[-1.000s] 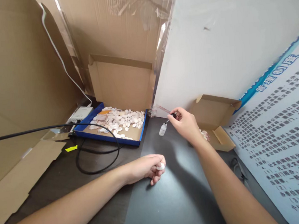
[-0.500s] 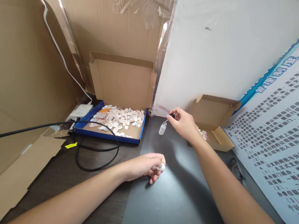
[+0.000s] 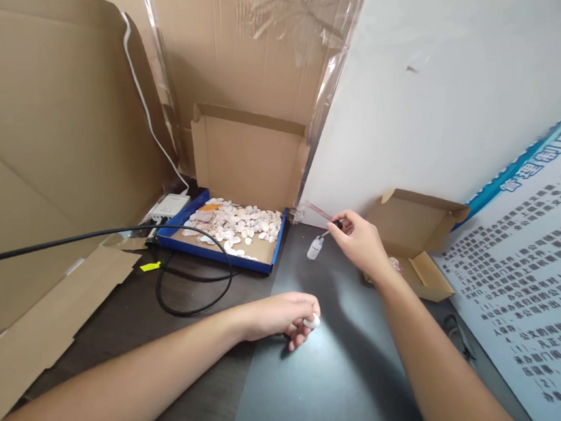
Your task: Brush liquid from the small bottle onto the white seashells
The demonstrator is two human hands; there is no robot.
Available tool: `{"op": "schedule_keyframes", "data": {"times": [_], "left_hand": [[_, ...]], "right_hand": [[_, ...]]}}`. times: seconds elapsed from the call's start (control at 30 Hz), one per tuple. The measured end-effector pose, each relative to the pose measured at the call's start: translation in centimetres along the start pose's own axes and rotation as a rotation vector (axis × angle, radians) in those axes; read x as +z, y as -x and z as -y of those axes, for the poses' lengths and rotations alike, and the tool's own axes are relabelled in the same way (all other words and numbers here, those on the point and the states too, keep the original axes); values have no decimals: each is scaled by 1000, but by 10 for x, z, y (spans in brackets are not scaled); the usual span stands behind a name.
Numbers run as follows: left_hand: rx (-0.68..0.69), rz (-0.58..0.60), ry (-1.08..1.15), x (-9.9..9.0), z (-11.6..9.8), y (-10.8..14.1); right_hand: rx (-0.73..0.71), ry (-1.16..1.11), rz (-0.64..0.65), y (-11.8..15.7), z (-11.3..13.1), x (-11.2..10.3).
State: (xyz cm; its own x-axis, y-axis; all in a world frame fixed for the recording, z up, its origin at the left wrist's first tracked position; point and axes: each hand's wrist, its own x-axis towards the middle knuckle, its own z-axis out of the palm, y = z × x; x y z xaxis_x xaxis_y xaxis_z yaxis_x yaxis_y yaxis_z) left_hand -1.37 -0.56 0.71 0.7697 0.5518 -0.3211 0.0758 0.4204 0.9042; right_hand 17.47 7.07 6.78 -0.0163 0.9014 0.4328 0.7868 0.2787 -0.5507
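My left hand (image 3: pixel 285 318) is closed around a small ribbed white seashell (image 3: pixel 312 322), low over the grey mat (image 3: pixel 277 394). Thumb and fingers of my right hand (image 3: pixel 359 239) pinch a black bottle cap (image 3: pixel 337 224) with a thin applicator stem. The stem's tip is at the mouth of a small clear bottle (image 3: pixel 314 249) on the mat; I cannot tell whether it is inside. Beyond my left hand, a blue-edged cardboard box (image 3: pixel 215 250) with its lid raised holds many pale shells (image 3: pixel 242 222).
A smaller open cardboard box (image 3: pixel 433 276) with some shells stands behind my right wrist. A black cable (image 3: pixel 195 309) loops over the dark table, near a yellow tag (image 3: pixel 150 266) and a white device (image 3: pixel 169 207). Cardboard panels and a white wall enclose the back.
The whole view has shifted, so the scene sits slightly further right. Both hands keep their holds on the shell and the bottle cap, with little visible movement.
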Motion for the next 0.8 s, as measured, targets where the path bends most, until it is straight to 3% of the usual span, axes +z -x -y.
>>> {"op": "schedule_keyframes", "data": {"times": [0.8], "left_hand": [[-19, 18, -32, -1, 0, 0]], "right_hand": [[-20, 0, 8, 3, 7, -2]]}}
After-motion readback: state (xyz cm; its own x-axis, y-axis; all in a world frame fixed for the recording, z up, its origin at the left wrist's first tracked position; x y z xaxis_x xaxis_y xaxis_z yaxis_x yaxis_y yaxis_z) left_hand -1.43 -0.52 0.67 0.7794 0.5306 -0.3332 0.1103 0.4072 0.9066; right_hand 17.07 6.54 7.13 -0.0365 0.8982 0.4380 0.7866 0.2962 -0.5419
